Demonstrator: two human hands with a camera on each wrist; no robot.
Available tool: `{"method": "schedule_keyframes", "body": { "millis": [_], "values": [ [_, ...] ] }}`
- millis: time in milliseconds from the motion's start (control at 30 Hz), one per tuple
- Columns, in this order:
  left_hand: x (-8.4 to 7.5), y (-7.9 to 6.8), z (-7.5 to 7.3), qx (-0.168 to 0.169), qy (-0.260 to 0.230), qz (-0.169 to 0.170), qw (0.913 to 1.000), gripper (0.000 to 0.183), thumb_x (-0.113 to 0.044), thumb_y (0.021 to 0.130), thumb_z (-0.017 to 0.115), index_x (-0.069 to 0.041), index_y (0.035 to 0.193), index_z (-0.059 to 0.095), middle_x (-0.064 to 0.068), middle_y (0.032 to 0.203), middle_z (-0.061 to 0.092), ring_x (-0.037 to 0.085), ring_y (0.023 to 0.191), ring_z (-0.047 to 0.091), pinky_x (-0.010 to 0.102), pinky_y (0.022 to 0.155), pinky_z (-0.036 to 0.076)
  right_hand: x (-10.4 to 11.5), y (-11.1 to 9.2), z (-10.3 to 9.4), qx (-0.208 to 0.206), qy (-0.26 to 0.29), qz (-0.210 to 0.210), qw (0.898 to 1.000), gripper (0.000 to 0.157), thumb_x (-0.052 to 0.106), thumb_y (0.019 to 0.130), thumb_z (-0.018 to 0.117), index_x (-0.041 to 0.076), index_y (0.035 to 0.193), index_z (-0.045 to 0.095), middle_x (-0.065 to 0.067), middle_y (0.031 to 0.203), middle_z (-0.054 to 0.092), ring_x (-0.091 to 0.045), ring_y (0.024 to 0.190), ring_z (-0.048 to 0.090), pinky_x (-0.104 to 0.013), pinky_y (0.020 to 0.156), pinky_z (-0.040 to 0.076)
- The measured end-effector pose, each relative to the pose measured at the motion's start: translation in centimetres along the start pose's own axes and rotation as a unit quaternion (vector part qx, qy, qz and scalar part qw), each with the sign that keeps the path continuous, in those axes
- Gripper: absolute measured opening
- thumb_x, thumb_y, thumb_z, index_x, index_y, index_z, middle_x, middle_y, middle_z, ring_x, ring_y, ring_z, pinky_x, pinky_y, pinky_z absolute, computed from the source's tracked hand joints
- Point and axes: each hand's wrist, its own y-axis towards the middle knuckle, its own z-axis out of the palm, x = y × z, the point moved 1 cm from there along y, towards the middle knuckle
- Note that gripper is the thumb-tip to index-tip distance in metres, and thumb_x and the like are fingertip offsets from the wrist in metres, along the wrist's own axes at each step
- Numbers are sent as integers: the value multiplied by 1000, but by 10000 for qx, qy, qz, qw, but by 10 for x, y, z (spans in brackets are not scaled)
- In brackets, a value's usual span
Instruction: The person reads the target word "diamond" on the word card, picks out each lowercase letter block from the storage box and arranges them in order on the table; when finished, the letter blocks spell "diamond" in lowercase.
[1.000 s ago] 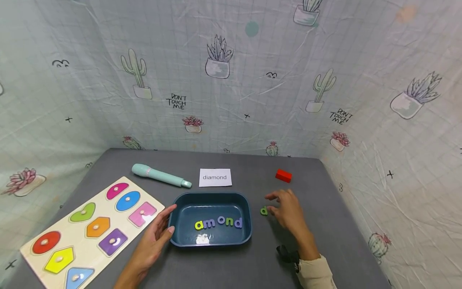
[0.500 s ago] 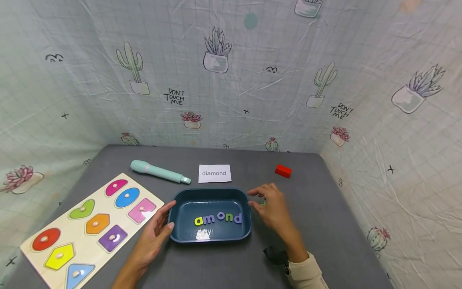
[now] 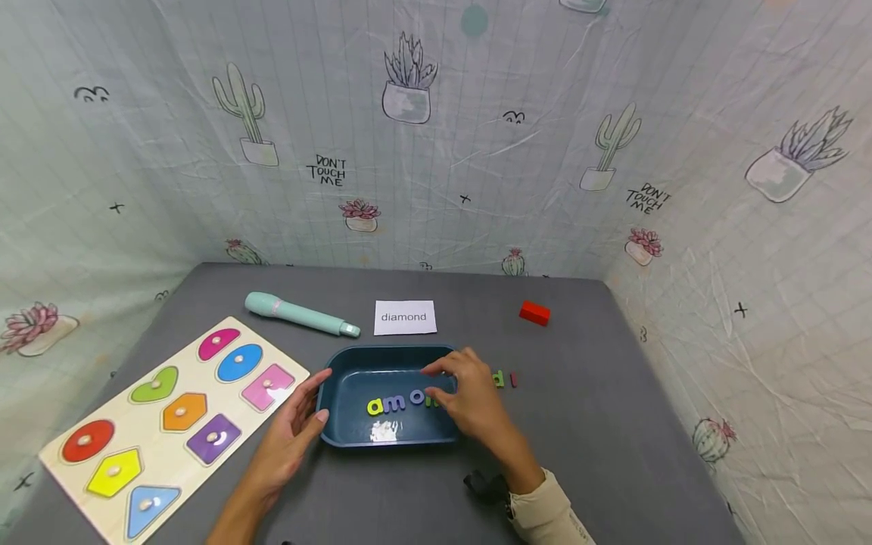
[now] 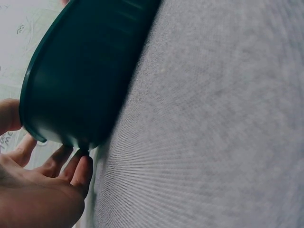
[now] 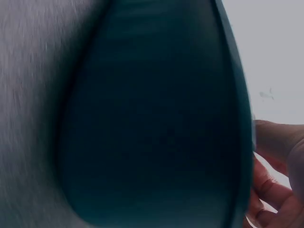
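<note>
A dark blue tray (image 3: 354, 363) lies in the middle of the table with letters in it. Its yellow "a" (image 3: 375, 407), purple "m" (image 3: 394, 404) and purple "o" (image 3: 416, 397) show fully; the green "n" is partly covered, the purple "d" hidden. My left hand (image 3: 291, 428) touches the tray's left end, thumb and fingers spread; in the left wrist view its fingers meet the tray's outer wall. My right hand (image 3: 473, 397) is over the tray's right end, thumb and index finger apart with a gap between them. Beyond it lie a green "d" (image 3: 499, 378) and a red "i" (image 3: 514, 379).
A card reading "diamond" (image 3: 405, 318) lies behind the tray. Farther left are a mint-green microphone-shaped object (image 3: 300, 314) and a wooden shape puzzle board (image 3: 160, 431). A red block (image 3: 534, 312) sits at the back right. A patterned cloth (image 3: 463, 151) surrounds the table.
My right hand has moved left, from beside the green "d" to over the tray's right end. The red "i" has come into sight. My left hand stays at the tray.
</note>
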Motion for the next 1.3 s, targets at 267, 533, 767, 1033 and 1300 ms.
{"method": "schedule_keyframes", "body": {
  "millis": [267, 533, 767, 1033, 1300],
  "values": [
    [0, 1, -1, -36, 36, -14, 10000, 61, -16, 111, 57, -23, 166, 33, 6, 176, 26, 35, 161, 24, 0, 110, 31, 12, 3, 20, 318, 111, -128, 9994, 27, 17, 86, 90, 19, 112, 82, 4, 109, 77, -14, 101, 58, -34, 86, 55],
    [1, 3, -2, 12, 24, 33, 10000, 61, -16, 111, 56, -22, 167, 32, 6, 176, 25, 37, 162, 22, 0, 110, 31, 21, 9, 36, 689, 163, -182, 9973, 29, 19, 86, 90, 18, 114, 82, 4, 109, 76, -16, 102, 59, -33, 87, 53],
    [2, -1, -1, 61, 27, -86, 9999, 61, -18, 111, 57, -24, 167, 32, 6, 177, 24, 38, 164, 18, -1, 108, 30, 29, 15, 53, 1123, -4, -296, 9932, 31, 24, 86, 91, 19, 116, 82, 3, 111, 75, -14, 102, 58, -25, 82, 53],
    [7, -1, 0, 101, -42, -152, 9998, 62, -19, 111, 57, -25, 167, 30, 3, 177, 23, 37, 165, 18, 0, 110, 30, 36, 23, 74, 1527, -625, -349, 9857, 32, 27, 84, 93, 23, 115, 83, 5, 114, 75, -11, 100, 56, -26, 81, 54],
    [3, -1, 1, 40, -37, 93, 9999, 61, -16, 111, 56, -22, 167, 32, 7, 176, 25, 38, 163, 20, 0, 111, 30, 35, 27, 81, 1540, -932, -571, 9820, 23, 25, 85, 92, 22, 106, 85, 6, 109, 77, -11, 93, 54, -23, 76, 51]
  ]
}}
